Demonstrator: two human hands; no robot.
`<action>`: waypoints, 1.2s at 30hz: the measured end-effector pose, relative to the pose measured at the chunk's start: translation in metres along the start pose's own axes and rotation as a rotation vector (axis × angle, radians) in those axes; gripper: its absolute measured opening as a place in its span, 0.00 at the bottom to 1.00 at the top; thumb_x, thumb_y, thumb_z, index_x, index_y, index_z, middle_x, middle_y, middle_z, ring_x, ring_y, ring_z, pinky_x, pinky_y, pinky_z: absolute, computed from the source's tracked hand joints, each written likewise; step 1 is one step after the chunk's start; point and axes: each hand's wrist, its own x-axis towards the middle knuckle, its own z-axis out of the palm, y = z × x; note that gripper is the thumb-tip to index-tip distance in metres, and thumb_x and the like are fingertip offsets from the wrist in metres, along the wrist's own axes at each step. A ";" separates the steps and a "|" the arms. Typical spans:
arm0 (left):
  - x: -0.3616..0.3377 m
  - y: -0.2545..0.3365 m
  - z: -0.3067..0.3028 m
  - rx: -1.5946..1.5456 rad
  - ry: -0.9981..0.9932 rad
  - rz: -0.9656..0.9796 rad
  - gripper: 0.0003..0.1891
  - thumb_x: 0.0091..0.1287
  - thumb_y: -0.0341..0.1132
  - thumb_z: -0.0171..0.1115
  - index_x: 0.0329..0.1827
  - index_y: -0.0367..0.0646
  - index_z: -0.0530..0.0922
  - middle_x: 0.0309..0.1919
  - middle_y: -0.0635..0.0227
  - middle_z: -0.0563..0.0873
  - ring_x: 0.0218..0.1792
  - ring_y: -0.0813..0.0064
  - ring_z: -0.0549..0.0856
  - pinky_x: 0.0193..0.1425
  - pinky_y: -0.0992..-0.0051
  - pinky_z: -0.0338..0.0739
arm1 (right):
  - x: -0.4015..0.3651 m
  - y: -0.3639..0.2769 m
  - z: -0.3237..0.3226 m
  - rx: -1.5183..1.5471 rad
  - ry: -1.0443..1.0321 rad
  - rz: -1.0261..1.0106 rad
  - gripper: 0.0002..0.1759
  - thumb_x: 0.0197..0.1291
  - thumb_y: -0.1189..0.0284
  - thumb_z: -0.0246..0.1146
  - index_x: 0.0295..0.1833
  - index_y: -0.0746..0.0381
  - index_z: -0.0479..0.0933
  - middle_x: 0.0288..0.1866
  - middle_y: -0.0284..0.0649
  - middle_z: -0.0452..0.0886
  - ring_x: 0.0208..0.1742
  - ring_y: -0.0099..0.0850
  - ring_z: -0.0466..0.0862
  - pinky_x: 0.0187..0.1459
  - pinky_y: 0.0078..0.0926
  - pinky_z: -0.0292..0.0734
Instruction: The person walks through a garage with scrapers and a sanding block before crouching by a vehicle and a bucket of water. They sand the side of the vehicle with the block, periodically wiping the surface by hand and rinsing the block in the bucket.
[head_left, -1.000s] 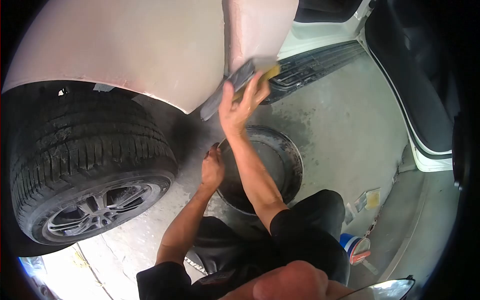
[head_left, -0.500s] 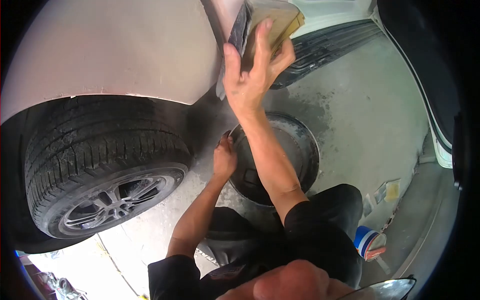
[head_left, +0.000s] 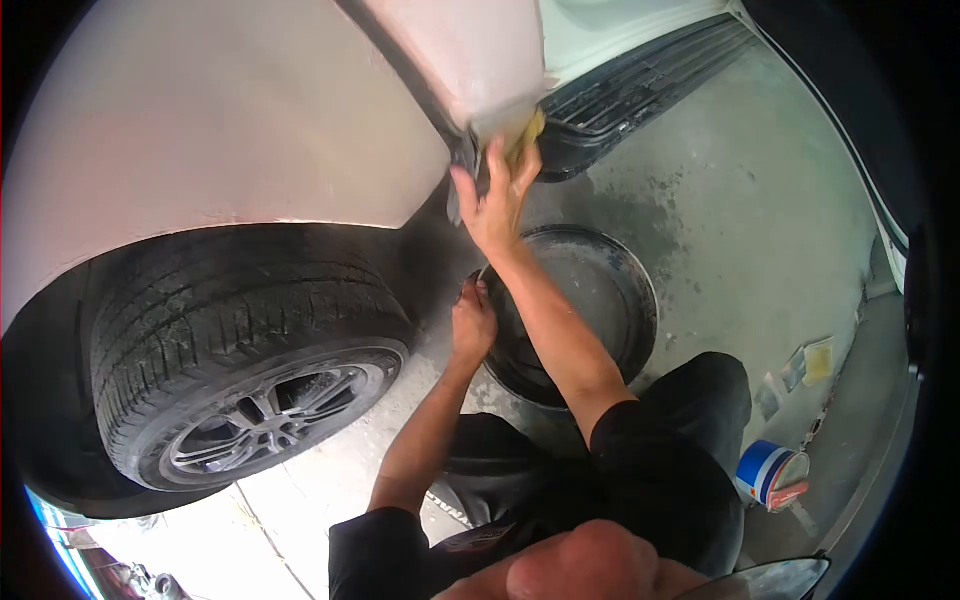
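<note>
My right hand (head_left: 499, 205) is raised to the lower edge of the pale body panel (head_left: 470, 50), its fingers round a sanding block (head_left: 505, 118) with a yellowish side and grey sheet hanging at its left. Lower down, my left hand (head_left: 474, 325) grips the left rim of a round black basin (head_left: 640, 300) on the floor. My right forearm passes over the basin and hides part of it. Dark liquid or wet residue seems to lie inside it.
A car wheel (head_left: 270, 430) stands at the left under the fender (head_left: 250, 120). Behind the basin is a black ribbed side step (head_left: 620, 95). On the floor at the right are a blue and white can (head_left: 765, 468) and small sheets (head_left: 818, 360).
My right hand has come down and slightly closer with the block. The view has shifted, so the wheel, basin and can appear further right.
</note>
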 end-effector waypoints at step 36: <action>-0.001 -0.004 0.000 -0.044 0.013 0.025 0.18 0.79 0.36 0.44 0.62 0.36 0.74 0.48 0.35 0.84 0.50 0.35 0.83 0.55 0.47 0.77 | 0.066 -0.029 -0.020 -0.104 -0.020 -0.172 0.38 0.56 0.67 0.75 0.73 0.52 0.73 0.69 0.70 0.61 0.66 0.61 0.67 0.64 0.53 0.67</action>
